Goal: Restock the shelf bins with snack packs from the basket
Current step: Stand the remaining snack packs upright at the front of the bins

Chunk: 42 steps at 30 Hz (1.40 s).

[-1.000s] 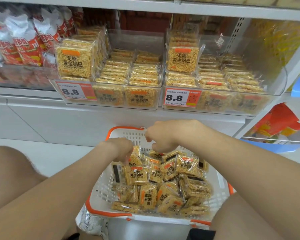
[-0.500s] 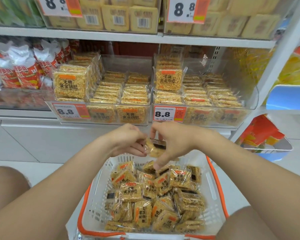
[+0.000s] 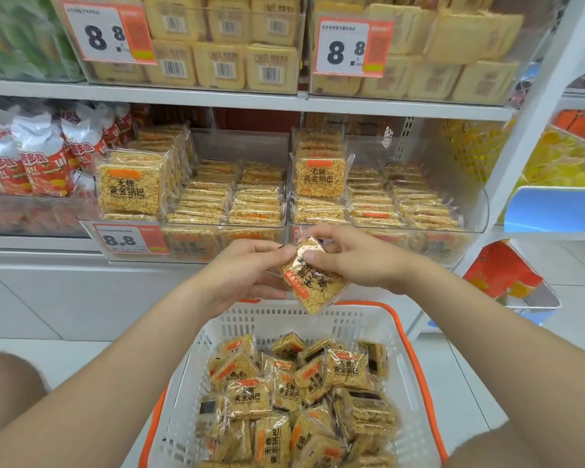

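Golden puffed-rice pack [image 3: 313, 280] hangs between your hands, tilted with one corner down, above the far edge of the basket [image 3: 284, 319] and just in front of the bins. You hold it up there, I judge, to turn and square it before it goes in. The packs in the bins lie in tidy flat stacks, with one stood upright, label forward, near each bin's front left corner.

Your left hand [image 3: 247, 268] is curled, its fingertips pinching the pack's upper left edge. Your right hand [image 3: 355, 261] pinches the top corner, thumb on the printed face and fingers behind the wrapper. Both hands are closed on this one pack, and neither is spread wide.

Below, the basket holds a loose heap of the same packs, lying at all angles and thickest toward its near edge. In the left bin [image 3: 223, 228] the flat stacks sit low, and clear wall shows above them at the back. The right bin [image 3: 480, 204] shows the same toward its back right corner. Either looks able to take this pack, but I cannot tell which one you mean.
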{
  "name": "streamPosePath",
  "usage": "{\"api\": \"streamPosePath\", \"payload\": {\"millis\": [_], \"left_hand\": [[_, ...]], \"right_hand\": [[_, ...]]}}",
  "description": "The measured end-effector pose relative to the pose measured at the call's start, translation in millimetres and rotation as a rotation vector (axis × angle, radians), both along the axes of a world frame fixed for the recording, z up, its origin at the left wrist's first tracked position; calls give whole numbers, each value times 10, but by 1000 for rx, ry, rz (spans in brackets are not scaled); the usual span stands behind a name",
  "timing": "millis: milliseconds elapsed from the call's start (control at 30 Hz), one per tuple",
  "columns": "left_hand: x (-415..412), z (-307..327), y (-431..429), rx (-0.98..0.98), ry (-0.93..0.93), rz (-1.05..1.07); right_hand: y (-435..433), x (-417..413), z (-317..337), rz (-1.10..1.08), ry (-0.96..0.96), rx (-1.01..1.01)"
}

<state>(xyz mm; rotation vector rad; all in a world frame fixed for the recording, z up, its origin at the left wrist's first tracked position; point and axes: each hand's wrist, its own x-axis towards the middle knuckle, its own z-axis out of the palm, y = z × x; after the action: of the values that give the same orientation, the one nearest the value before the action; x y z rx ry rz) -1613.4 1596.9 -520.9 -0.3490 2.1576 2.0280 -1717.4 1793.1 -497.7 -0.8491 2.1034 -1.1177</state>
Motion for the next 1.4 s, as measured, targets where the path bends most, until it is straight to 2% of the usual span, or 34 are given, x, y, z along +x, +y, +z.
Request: {"api": "streamPosePath", "payload": {"millis": [200, 300, 433, 567, 667, 867, 1067, 1200, 1300, 1400], "left_hand": [[7, 10, -39, -79, 111, 42], [-25, 39, -1, -55, 133, 127], [-55, 65, 6, -47, 197, 172], [-63, 77, 37, 4, 329, 318], [-70, 78, 39, -23, 387, 325], [-119, 46, 19, -66, 434, 336], [-181, 18, 5, -96, 489, 335], [-275, 75, 52, -209, 570, 415], [-321, 52, 80, -484, 598, 459], [-347, -26, 85, -731, 560, 441]], "right_hand": [[-50, 14, 86, -141, 64, -64], [-42, -1, 152, -284, 47, -225], [-90, 14, 197, -474, -99, -429], [-105, 66, 207, -496, -51, -297], [-86, 60, 194, -483, 8, -222], [-101, 2, 195, -488, -8, -259], [-129, -43, 160, -458, 132, -289], [-193, -154, 184, -627, 201, -454], [-206, -325, 191, -787, 313, -500], [-167, -522, 148, -808, 368, -432]]}}
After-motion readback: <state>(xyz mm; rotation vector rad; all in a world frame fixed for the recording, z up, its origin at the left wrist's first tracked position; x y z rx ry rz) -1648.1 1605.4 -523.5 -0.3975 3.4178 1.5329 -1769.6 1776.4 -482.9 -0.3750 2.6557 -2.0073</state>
